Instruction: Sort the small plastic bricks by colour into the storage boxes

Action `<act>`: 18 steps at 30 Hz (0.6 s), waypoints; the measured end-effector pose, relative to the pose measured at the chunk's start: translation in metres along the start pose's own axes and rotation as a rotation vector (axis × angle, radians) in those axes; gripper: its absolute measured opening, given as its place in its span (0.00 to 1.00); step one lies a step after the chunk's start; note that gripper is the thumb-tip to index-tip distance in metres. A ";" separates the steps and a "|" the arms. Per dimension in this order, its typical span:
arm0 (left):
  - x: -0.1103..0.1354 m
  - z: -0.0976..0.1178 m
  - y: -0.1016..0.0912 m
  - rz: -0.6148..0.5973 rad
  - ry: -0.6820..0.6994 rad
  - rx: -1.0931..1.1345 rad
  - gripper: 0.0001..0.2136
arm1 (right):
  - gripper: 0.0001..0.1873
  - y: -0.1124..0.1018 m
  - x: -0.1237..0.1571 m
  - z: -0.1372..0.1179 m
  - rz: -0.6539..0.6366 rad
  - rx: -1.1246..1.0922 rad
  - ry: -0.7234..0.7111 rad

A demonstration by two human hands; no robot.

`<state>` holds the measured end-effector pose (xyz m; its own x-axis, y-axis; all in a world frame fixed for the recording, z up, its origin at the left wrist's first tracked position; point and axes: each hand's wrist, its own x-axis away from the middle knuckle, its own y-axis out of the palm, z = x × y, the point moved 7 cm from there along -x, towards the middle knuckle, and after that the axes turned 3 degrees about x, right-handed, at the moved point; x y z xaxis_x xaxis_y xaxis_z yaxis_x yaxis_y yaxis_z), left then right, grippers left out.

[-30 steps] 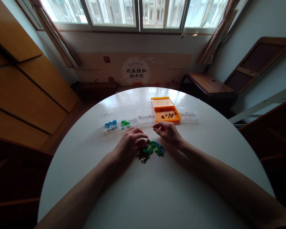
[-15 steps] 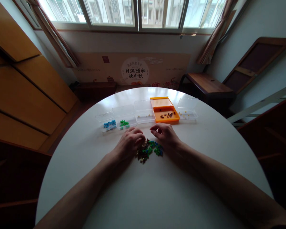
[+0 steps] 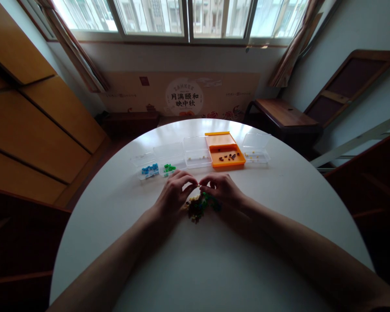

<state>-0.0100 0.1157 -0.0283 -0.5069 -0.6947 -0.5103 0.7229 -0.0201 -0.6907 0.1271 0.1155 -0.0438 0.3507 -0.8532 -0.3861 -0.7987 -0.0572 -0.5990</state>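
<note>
Above a heap of small building bricks (image 3: 196, 208) in green, blue, brown and yellow, the fingertips of both hands meet. My left hand (image 3: 175, 190) is closed in a pinch on a tiny pale brick (image 3: 199, 186). From the other side my right hand (image 3: 225, 188) pinches at the same piece, thumb and forefinger together. The piece is too small to show its shape. Part of the heap lies in shadow beneath the hands.
Behind the hands stand open boxes in a row: a clear box with blue bricks (image 3: 149, 169), one with green bricks (image 3: 169, 169), a clear box with few yellow pieces (image 3: 198, 164), an orange box (image 3: 229, 164) with brown bricks, and another clear box (image 3: 258, 159). All rest on a round white table (image 3: 195, 268).
My left hand has lifted from the heap, and my right hand has moved left to meet it. The tiny pale brick now shows between their fingertips.
</note>
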 end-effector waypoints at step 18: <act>0.011 -0.009 -0.006 -0.044 -0.074 -0.014 0.06 | 0.05 -0.025 -0.043 0.023 0.234 0.231 0.100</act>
<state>-0.0238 0.1147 -0.0340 -0.5018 -0.7448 -0.4399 0.6933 -0.0422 -0.7194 0.1428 0.1654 -0.0285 0.1120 -0.8764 -0.4684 -0.7161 0.2556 -0.6495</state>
